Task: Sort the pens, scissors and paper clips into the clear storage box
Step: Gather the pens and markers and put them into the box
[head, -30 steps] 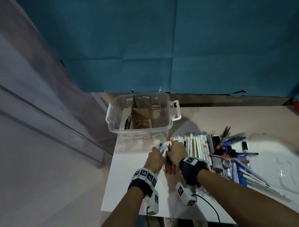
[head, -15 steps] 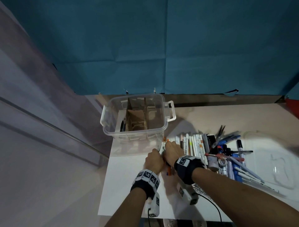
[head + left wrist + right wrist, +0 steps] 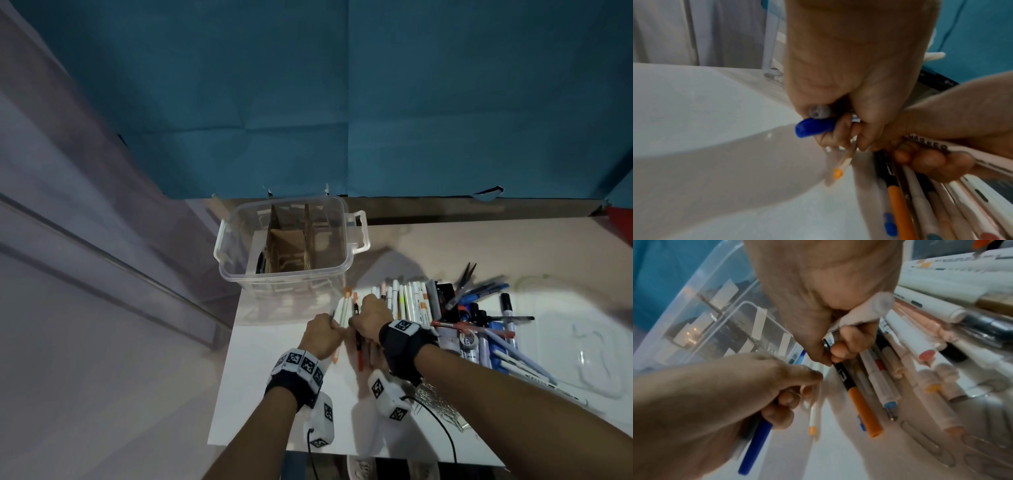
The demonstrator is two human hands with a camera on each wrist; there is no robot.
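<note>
Pens (image 3: 407, 301) lie side by side in a row on the white worktop (image 3: 274, 346), just in front of the clear storage box (image 3: 344, 236), and both hands work at the row's left end. The left hand (image 3: 320, 334) is curled into a fist around a blue-capped pen (image 3: 815, 127) and a clear-barrelled one, while its thumb and forefinger pinch a thin white pen with an orange tip (image 3: 842, 164) that slants down to the worktop. The right hand (image 3: 371, 317) sits touching the left; its fingers are curled too, wrapped around a white marker (image 3: 863, 311), with thumb and forefinger pinching the top of a black pen with an orange cap (image 3: 859, 399) that lies in the row. Scissors (image 3: 466, 277) rest at the far right of the pile among darker markers. Paper clips (image 3: 442, 404) lie in a heap on the worktop under the right forearm. Inside the box stand cardboard dividers (image 3: 286, 246), with a few dark pens in the left compartment.
</note>
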